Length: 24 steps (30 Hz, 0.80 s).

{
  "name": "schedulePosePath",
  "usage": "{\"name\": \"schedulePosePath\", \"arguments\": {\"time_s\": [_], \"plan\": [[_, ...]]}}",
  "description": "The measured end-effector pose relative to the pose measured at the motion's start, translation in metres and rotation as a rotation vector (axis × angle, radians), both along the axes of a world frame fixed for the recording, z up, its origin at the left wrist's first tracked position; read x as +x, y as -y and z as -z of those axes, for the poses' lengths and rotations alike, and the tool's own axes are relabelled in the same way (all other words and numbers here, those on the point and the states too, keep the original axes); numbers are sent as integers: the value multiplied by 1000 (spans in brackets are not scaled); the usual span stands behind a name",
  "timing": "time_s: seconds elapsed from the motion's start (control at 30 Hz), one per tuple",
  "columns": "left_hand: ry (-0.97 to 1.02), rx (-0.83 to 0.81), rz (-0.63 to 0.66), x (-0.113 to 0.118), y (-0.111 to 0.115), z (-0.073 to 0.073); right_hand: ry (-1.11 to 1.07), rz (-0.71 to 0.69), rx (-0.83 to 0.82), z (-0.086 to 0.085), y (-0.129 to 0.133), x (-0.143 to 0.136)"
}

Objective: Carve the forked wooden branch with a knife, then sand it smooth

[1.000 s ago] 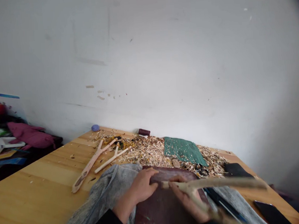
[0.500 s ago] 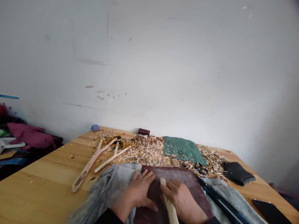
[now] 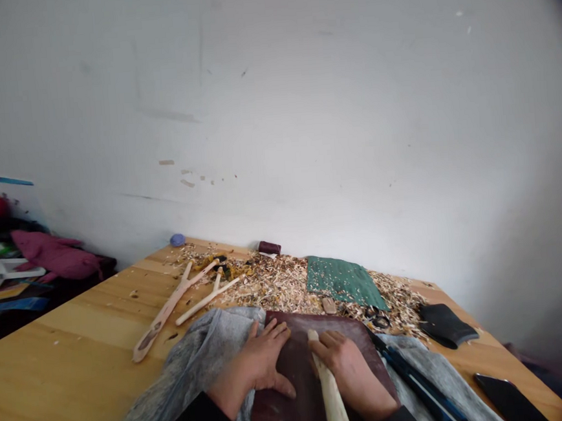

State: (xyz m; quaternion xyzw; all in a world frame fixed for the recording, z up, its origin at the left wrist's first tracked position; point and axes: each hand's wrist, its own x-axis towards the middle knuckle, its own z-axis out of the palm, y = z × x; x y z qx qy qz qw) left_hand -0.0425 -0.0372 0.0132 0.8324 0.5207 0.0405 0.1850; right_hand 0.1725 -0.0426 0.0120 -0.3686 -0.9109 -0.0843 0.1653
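A dark red piece of leather [image 3: 305, 400] lies on a grey cloth [image 3: 177, 381] in front of me. My left hand [image 3: 267, 361] rests flat on the leather's left side, fingers spread and thumb apart. On its right side, my right hand [image 3: 339, 365] is closed around a pale, peeled wooden stick [image 3: 334, 404]. The stick's upper end pokes out past my fingers, and its lower end runs out of the picture at the bottom. Blue-handled long cutters [image 3: 418, 384] lie on the cloth, right of my right hand.
Two forked wooden sticks, a large one [image 3: 165, 317] and a small one [image 3: 207, 300], lie at left on the table [image 3: 73, 356]. Wood shavings [image 3: 279, 282] spread behind, around a green cloth [image 3: 342, 280] and scissors [image 3: 380, 321]. A phone [image 3: 510, 397] and black pouch [image 3: 448, 325] lie at right.
My right hand has moved slightly to the right over the leather, carrying the stick with it. My left hand has stayed in place.
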Motion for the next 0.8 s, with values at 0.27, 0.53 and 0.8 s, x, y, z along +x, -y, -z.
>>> {"name": "schedulePosePath", "arguments": {"time_s": [0.27, 0.53, 0.8], "plan": [[-5, 10, 11, -2, -1, 3, -19, -221, -9, 3, 16, -18], [40, 3, 0, -4, -4, 9, -77, -37, -49, 0, 4, 1], [24, 1, 2, -2, -5, 10, -85, -106, -93, 2, 8, -6]]}}
